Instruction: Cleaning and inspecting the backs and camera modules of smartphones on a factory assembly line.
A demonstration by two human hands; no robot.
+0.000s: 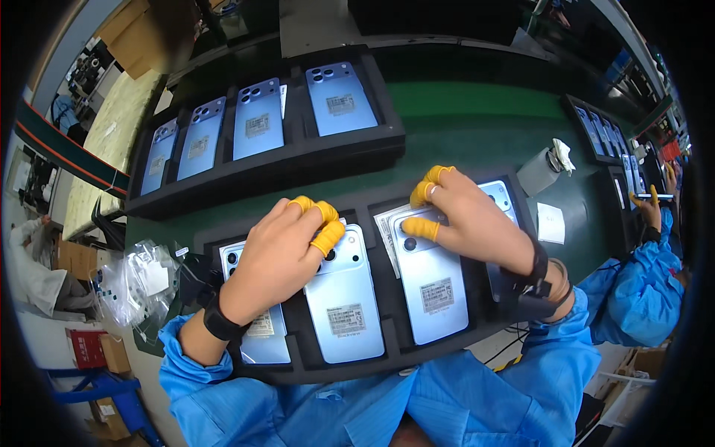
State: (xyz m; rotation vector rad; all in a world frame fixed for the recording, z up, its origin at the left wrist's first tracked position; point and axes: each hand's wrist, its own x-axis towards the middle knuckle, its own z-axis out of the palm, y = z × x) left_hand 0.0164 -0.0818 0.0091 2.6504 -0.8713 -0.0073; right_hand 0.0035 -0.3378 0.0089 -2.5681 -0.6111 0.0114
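Several light-blue phones lie backs up in slots of a black foam tray [298, 370] before me. My left hand [279, 253], in yellow finger cots, has its fingers bent and close together at the top of the second phone [344, 302], partly over its cameras. My right hand [477, 223] grips the top end of the third phone [432, 290], its thumb by the cameras and its forefinger past the top edge. A printed paper slip [388, 240] shows beside that phone. My left forearm partly covers the leftmost phone [264, 339]; my right wrist partly covers the rightmost phone [496, 195].
Behind stands another black tray [298, 160] of light-blue phones on the green table [462, 112]. A bundle of clear plastic bags [138, 287] lies left. To the right are a bottle with tissue [540, 171] and a white paper [550, 223]. A co-worker in blue [640, 290] handles a phone farther right.
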